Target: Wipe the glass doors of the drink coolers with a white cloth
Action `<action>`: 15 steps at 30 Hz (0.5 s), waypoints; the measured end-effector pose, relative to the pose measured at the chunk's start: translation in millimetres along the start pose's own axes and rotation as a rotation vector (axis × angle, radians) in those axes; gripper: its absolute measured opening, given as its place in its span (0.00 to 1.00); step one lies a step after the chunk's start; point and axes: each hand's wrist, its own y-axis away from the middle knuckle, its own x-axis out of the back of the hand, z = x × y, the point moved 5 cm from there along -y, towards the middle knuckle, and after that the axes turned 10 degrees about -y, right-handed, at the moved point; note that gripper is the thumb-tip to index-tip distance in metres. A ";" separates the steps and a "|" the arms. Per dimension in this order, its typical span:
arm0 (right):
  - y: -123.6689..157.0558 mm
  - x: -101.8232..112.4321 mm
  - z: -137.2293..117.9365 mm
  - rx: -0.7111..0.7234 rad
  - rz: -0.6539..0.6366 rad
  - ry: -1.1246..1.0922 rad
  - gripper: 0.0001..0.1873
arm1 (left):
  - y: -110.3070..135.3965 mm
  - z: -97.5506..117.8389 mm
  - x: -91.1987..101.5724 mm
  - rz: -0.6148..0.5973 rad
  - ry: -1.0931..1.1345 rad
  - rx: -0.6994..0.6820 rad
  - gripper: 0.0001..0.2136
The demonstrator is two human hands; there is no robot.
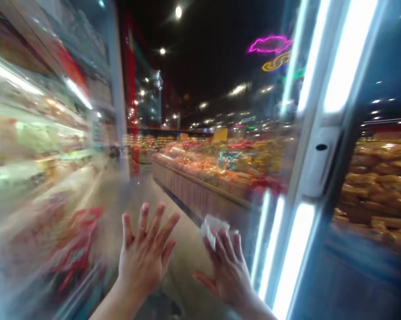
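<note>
My left hand [145, 258] is raised in front of me, its fingers spread and nothing in it. To its right, my right hand [228, 269] has its thumb out to the side and its fingers stretched forward over a crumpled white tissue [208, 229]. Part of the tissue is hidden behind those fingers. Close to the right hand stands an upright frame [298, 173] with bright white light strips. On this frame sits a pale oblong fitting [320, 162] with a dark oval spot. Whether either hand touches glass, I cannot tell.
A long wood-sided display [187, 182] heaped with colourful goods runs along the aisle floor [143, 191]. On the left are blurred lit shelves [53, 120] and something red [83, 240]. More packed goods [380, 182] lie beyond the frame. A neon sign [270, 44] glows above.
</note>
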 end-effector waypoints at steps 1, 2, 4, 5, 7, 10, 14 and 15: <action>-8.1 2.4 3.4 -0.046 0.040 0.004 0.49 | 7.2 -2.0 -1.7 0.004 -0.015 0.003 0.38; -17.0 5.3 8.7 -0.136 0.072 -0.004 0.49 | 15.0 -4.0 -3.5 0.004 -0.033 0.009 0.38; -25.3 7.8 8.9 -0.276 0.129 -0.040 0.48 | 33.7 -7.4 -7.1 0.001 -0.065 0.033 0.38; -22.1 4.0 -1.1 -0.256 0.121 -0.056 0.49 | 44.5 -9.1 -8.9 -0.001 -0.077 0.049 0.38; -2.2 -12.0 -34.2 -0.084 0.077 -0.090 0.52 | 66.3 -13.3 -12.1 0.005 -0.097 0.075 0.37; 17.9 -35.9 -73.0 0.229 0.002 -0.093 0.52 | 84.9 -25.2 -13.3 0.028 -0.122 0.054 0.36; -60.5 -17.6 -42.5 0.075 0.084 -0.050 0.49 | 67.0 -56.0 -5.4 0.062 -0.093 0.059 0.36; -83.7 -9.7 -36.0 0.049 0.109 -0.050 0.49 | 60.0 -63.8 -2.3 0.080 -0.087 0.072 0.35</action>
